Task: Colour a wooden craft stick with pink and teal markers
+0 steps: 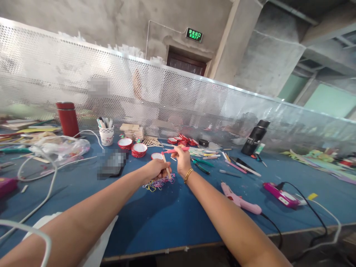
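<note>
In my left hand [155, 171] is a flat pale wooden craft stick [168, 170], pinched and tilted. My right hand [182, 160] is closed around a pinkish-red pen [185, 148]; its tip end points left, close to the upper end of the stick. Whether tip and stick touch I cannot tell. Under my left hand lies a tangled heap of thin coloured loops or strings [159, 184], partly covered by the fingers. Just behind the hands sits a small red-rimmed white dish [156, 156], and a stack of similar red dishes [139, 150] stands to its left.
Pliers [201, 167], a pink glue gun [240, 200] and a magenta power strip [280, 194] with cables lie to the right. A phone [112, 165], a cup of pens [106, 134] and a red flask [68, 120] are left. A black bottle [256, 137] stands near the perforated metal screen [222, 107].
</note>
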The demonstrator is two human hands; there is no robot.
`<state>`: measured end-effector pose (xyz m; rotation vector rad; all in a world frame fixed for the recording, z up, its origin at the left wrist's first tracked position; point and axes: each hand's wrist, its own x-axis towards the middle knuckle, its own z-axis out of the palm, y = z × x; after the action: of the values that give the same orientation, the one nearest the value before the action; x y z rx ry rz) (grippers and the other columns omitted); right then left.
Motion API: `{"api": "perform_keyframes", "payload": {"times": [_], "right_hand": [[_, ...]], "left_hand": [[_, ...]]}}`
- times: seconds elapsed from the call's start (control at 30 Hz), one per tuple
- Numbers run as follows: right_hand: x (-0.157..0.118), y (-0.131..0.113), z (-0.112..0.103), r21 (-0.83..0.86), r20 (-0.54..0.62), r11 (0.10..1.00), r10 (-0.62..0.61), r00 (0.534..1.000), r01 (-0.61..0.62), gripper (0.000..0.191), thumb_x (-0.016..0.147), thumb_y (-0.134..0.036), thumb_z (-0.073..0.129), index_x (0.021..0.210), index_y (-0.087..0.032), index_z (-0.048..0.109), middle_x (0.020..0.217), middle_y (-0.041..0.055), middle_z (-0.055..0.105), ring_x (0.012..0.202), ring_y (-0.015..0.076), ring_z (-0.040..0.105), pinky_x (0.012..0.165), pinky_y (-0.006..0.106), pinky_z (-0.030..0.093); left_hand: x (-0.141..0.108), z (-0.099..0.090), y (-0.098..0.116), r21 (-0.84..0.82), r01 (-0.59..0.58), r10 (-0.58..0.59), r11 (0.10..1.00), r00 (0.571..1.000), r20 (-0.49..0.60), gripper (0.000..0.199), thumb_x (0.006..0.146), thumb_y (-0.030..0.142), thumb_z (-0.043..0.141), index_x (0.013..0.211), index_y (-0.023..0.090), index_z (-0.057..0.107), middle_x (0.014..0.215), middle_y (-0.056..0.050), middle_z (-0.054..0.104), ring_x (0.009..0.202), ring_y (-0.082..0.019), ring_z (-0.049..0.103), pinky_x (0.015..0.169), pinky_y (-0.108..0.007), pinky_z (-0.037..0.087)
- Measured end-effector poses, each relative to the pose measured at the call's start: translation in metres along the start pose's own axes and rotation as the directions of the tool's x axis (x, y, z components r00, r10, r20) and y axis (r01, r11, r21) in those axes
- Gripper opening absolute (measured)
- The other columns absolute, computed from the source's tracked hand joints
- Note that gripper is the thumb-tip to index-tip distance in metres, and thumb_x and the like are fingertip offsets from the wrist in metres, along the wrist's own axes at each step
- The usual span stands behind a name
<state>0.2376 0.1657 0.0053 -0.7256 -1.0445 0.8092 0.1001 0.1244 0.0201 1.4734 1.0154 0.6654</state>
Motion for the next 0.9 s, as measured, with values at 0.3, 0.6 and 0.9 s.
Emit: {"api": "perform_keyframes", "payload": {"times": [0.3,0.6,0.9], "right_hand": [[0.0002,0.0000,0.0009,0.009,0.000,1.000,0.011,1.000,-0.011,0.018,0.071,-0.031,0.059,0.059,-0.021,0.051,0.045,-0.0054,0.055,0.047,0.0108,0.048,0.054,0.025,0.039],[0.0013,0.0039,-0.0004,-0.014,0.012,1.000,0.002,1.000,-0.002,0.019,0.073,-0.031,0.059,0.060,-0.021,0.050,0.045,-0.0052,0.055,0.047,0.0108,0.049,0.053,0.025,0.039],[0.0001,0.0039,0.0009,0.006,0.026,1.000,0.007,1.000,-0.007,0.018,0.072,-0.029,0.059,0.059,-0.021,0.050,0.045,-0.0051,0.055,0.046,0.0107,0.049,0.051,0.024,0.038]], "left_hand": [[0.0012,-0.0010,-0.0019,0.009,0.011,-0.011,1.000,1.000,0.000,0.032,0.089,0.039,0.049,0.073,0.013,0.061,0.045,0.003,0.048,0.033,-0.005,0.032,0.036,-0.019,0.016],[0.0022,-0.0018,-0.0036,0.006,-0.008,0.008,1.000,1.000,0.003,0.033,0.089,0.040,0.049,0.072,0.014,0.061,0.044,0.004,0.047,0.033,-0.006,0.031,0.035,-0.020,0.017],[-0.0021,0.0006,0.0029,-0.011,0.023,-0.023,1.000,1.000,-0.020,0.032,0.091,0.035,0.046,0.072,0.014,0.060,0.043,0.004,0.047,0.032,-0.005,0.031,0.035,-0.019,0.018]]}}
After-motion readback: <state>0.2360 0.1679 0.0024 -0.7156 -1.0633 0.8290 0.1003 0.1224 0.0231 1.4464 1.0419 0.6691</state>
